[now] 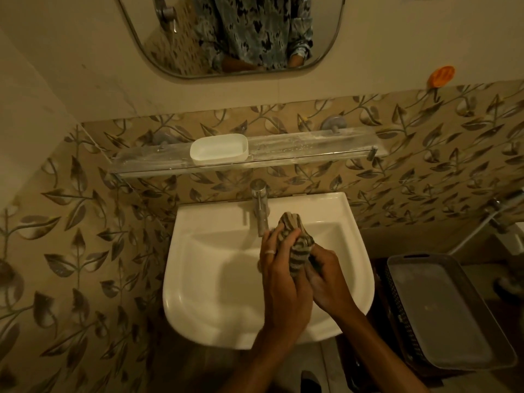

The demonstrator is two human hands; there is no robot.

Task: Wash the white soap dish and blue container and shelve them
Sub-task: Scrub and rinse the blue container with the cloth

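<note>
Left hand (276, 269) and right hand (326, 283) both curl round a striped grey cloth (297, 251) over the white ceramic sink (198, 307); I should wring it low. The white plastic soap dish (219, 150) stands on the far glass shelf (312, 151), the greyish-blue rectangular container (442, 307) at right.

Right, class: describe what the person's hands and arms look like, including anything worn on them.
Both forearms are bare, with no sleeves, watch or gloves in view. The left hand wears a pale ring on one finger; no ring shows on the right hand.
</note>
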